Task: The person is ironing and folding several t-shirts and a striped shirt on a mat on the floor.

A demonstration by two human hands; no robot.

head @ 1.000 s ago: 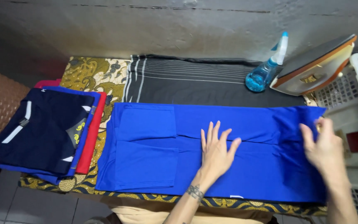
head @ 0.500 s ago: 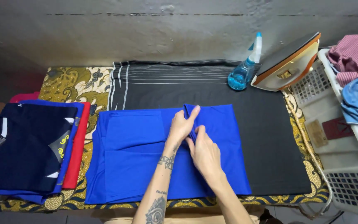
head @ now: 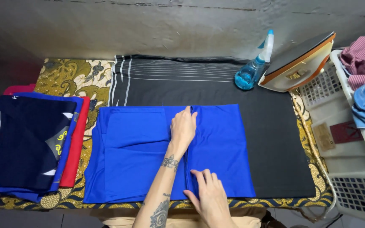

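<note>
A bright blue garment (head: pixel 220 143) lies folded flat on a black striped cloth (head: pixel 271 139) that covers the table. My left hand (head: pixel 183 126), on a tattooed forearm, rests flat on the garment's middle near its far edge, along the edge of the folded-over layer. Closer to me, my right hand (head: pixel 205 192) presses flat on the same fold line by the garment's near edge, fingers slightly spread. Neither hand grips anything.
A stack of folded clothes, navy (head: pixel 17 143) on top of blue and red (head: pixel 76 143), sits at the left. A blue spray bottle (head: pixel 252 69) and an upturned iron (head: pixel 296 63) stand at the back right. A white laundry basket (head: pixel 347 169) with clothes is at the right.
The right half of the blue garment has been folded over to the left. My right hand has since slid toward the near edge, and the left hand has flattened on the fold.
</note>
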